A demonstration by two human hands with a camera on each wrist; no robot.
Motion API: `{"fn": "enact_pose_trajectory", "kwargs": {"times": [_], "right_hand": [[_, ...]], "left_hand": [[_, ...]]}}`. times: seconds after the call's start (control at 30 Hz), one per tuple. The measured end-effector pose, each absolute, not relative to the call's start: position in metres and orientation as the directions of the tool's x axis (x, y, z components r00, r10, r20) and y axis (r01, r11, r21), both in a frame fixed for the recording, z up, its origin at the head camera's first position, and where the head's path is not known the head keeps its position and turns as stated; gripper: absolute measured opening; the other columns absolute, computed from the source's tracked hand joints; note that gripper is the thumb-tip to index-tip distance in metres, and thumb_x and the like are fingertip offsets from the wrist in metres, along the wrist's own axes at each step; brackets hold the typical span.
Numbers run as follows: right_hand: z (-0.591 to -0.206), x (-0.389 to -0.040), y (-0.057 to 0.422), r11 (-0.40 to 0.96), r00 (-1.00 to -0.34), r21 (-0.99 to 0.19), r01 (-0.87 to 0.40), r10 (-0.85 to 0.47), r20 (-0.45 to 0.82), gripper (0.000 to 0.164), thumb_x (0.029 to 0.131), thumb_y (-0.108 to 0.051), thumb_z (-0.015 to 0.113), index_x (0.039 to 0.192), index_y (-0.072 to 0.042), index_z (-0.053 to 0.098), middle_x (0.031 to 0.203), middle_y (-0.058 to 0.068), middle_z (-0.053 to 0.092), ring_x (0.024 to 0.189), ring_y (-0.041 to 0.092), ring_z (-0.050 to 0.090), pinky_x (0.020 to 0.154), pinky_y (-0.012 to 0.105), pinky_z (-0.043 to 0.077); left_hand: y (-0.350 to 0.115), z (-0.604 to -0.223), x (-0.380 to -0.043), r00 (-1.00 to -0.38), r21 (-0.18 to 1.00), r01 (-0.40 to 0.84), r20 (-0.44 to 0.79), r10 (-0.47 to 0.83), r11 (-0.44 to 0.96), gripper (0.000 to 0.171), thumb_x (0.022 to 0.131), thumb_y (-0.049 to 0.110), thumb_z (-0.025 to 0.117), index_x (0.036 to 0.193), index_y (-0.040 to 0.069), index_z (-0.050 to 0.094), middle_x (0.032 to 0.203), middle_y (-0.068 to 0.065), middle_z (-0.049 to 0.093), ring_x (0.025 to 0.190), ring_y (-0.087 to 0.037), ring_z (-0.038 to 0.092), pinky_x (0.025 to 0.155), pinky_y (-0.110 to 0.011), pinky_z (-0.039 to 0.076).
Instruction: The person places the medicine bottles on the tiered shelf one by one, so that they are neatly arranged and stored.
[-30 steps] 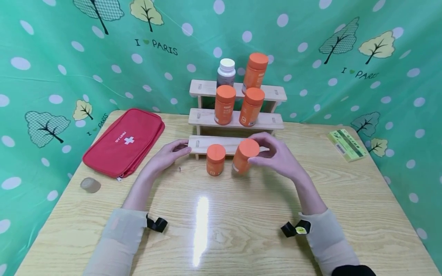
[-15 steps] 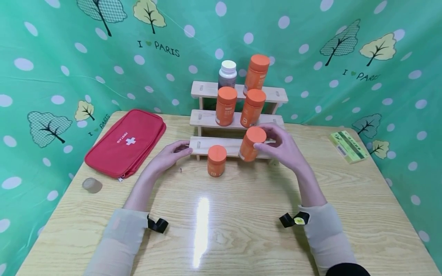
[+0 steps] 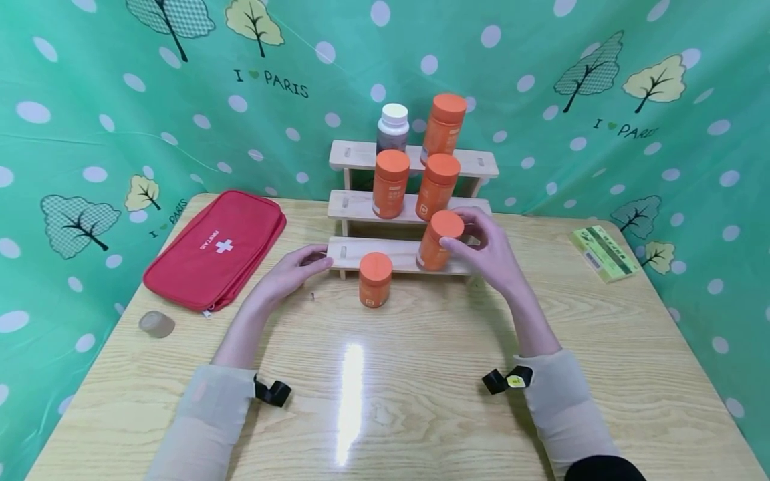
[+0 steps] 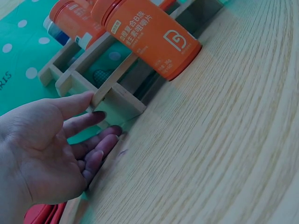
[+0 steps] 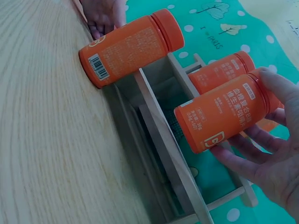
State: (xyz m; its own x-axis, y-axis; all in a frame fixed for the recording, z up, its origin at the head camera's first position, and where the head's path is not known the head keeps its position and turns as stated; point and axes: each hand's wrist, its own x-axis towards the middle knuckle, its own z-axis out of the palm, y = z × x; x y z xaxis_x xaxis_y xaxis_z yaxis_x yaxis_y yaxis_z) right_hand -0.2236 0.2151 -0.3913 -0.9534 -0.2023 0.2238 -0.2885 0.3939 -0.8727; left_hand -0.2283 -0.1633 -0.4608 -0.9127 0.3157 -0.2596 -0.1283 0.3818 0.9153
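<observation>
My right hand (image 3: pixel 488 250) grips an orange lidded supplement bottle (image 3: pixel 434 248) between thumb and fingers, over the right part of the bottom step. In the right wrist view this bottle (image 5: pixel 219 114) tilts; whether its base touches the step cannot be told. My left hand (image 3: pixel 296 270) holds the left end of a three-step wooden display rack (image 3: pixel 355 248), its thumb (image 4: pixel 77 103) at the board's edge and the other fingers bent beside it. Another orange bottle (image 3: pixel 375 284) stands upright on the table before the bottom step, untouched by either hand.
Two orange bottles (image 3: pixel 390 190) stand on the middle step. A white-capped bottle (image 3: pixel 394 123) and an orange bottle (image 3: pixel 444 127) are on the top step. A red first-aid pouch (image 3: pixel 216 247) and small greyish cup-like object (image 3: pixel 157 324) lie left, a green-yellow box (image 3: pixel 604 252) right.
My right hand has lifted the orange bottle from in front of the rack and carried it back over the bottom step. My left hand stays at the rack's end.
</observation>
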Motion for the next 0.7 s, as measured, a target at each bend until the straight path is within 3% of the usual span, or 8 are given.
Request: {"fn": "enact_pose_trajectory", "kwargs": {"times": [0.2,0.43,0.7], "right_hand": [[-0.394,-0.224,0.211,0.399,-0.958,-0.874,-0.276,-0.185,0.218,0.049,0.091,-0.032,0.08,0.135,-0.018,0.061,0.126,0.002,0.064,0.114,0.019,0.059,0.109,0.057,0.045],[-0.396,-0.224,0.207,0.427,-0.967,-0.87,-0.247,-0.163,0.194,0.054,0.092,-0.035,0.079,0.138,-0.018,0.059,0.13,0.006,0.063,0.116,0.021,0.059,0.109,0.052,0.047],[-0.398,-0.224,0.203,0.435,-0.968,-0.866,-0.246,-0.148,0.201,0.053,0.093,-0.034,0.078,0.138,-0.015,0.059,0.133,0.006,0.063,0.114,0.02,0.058,0.104,0.047,0.047]], "left_hand": [[-0.163,-0.46,-0.228,-0.915,0.917,-0.113,-0.247,0.319,0.383,0.06,0.104,0.042,0.06,0.153,0.011,0.046,0.147,-0.018,0.052,0.134,-0.032,0.046,0.112,-0.049,0.039],[-0.163,-0.462,-0.229,-0.917,0.92,-0.11,-0.24,0.32,0.376,0.058,0.104,0.042,0.06,0.152,0.012,0.048,0.145,-0.017,0.053,0.132,-0.03,0.047,0.11,-0.046,0.039],[-0.163,-0.461,-0.229,-0.92,0.917,-0.108,-0.239,0.311,0.385,0.058,0.104,0.039,0.06,0.152,0.009,0.047,0.138,-0.018,0.056,0.121,-0.026,0.049,0.097,-0.035,0.041]]}}
